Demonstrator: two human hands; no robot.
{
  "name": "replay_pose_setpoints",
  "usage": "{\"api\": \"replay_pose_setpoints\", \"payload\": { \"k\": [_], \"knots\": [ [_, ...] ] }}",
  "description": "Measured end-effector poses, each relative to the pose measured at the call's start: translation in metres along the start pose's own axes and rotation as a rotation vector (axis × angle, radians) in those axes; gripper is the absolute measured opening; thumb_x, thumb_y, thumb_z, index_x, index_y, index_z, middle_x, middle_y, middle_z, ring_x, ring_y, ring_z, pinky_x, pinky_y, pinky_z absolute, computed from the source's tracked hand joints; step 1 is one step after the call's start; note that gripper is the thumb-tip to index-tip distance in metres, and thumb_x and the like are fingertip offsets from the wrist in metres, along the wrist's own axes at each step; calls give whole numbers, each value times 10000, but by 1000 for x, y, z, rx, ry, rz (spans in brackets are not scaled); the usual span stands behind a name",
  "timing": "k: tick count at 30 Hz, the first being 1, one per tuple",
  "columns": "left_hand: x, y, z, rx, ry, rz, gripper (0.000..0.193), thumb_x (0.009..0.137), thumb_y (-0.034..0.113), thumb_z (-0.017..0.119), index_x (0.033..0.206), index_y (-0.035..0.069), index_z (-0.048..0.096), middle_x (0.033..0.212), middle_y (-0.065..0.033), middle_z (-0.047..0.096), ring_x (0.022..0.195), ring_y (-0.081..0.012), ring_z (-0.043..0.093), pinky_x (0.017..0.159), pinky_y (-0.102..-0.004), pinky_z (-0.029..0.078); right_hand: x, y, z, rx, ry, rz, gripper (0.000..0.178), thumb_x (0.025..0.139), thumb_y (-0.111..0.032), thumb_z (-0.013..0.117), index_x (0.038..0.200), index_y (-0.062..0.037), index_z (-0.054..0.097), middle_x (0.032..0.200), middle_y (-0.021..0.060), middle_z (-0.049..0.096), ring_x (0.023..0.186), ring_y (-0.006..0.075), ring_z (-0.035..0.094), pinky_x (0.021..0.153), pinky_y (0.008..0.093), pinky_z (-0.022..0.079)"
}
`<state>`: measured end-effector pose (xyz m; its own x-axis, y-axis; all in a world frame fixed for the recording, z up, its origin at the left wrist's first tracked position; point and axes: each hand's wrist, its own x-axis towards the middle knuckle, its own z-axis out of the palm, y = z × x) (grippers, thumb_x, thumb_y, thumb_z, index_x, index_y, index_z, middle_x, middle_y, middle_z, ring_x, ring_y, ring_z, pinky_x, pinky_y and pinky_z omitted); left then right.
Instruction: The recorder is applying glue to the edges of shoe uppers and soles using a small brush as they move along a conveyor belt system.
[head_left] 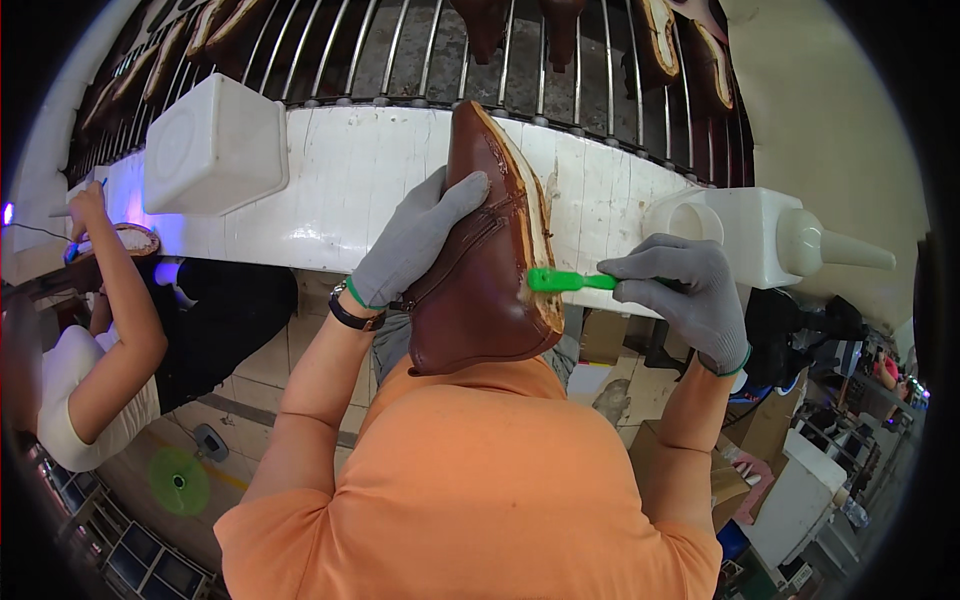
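Brown boot (475,300) held over the near edge of a white counter (350,190).
In the head view, the gloved left hand (415,245) clamps its fingers on the boot; the right hand (692,295) pinches a green brush (570,281) between its fingers, brush head at the sole edge (540,232).

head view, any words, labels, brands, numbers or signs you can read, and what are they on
None readable.
Brown boot, green tool: no lettering I can make out.
Left white container, right white container: none visible.
Background clutter, lower right: too small and blurred.
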<state>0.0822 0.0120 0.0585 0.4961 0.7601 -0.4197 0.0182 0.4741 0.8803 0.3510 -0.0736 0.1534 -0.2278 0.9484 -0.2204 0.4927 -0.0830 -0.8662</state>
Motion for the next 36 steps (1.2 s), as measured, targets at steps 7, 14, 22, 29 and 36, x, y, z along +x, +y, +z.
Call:
{"api": "replay_pose_setpoints", "payload": {
  "k": [7,14,22,29,36],
  "knots": [
    [-5,8,4,21,35,77,625,956,480,584,1259,-64,531,1148,-130,642,1019,-149,597,921,-295,473,21,19,15,55,210,148,183,829,-56,728,998,11,753,761,69,681,673,93,582,611,257,442],
    [3,6,0,48,22,102,576,959,446,601,1241,-54,556,1122,-116,655,1018,-148,592,922,-299,468,1,16,-6,185,-187,-80,210,779,-6,754,987,28,753,772,81,696,689,149,635,651,270,480],
    [57,12,-42,681,245,407,720,851,504,705,1341,9,525,1120,-186,695,1003,-289,692,866,-366,532,-4,61,7,298,468,244,246,875,-62,628,1087,26,715,823,7,651,619,26,441,524,190,313],
    [22,-21,-40,1555,228,367,1281,639,580,833,1572,77,115,1542,-280,285,1365,-522,344,1022,-616,376,-11,109,50,622,811,330,308,969,-94,577,1240,41,633,955,38,658,633,21,452,529,169,330],
    [18,-46,-34,1553,354,317,1380,545,534,893,1573,76,94,1576,-333,97,1435,-569,106,1095,-693,178,-13,144,90,747,1184,308,296,961,-55,580,1219,89,575,977,86,628,805,111,588,705,227,501]
  ]
}}
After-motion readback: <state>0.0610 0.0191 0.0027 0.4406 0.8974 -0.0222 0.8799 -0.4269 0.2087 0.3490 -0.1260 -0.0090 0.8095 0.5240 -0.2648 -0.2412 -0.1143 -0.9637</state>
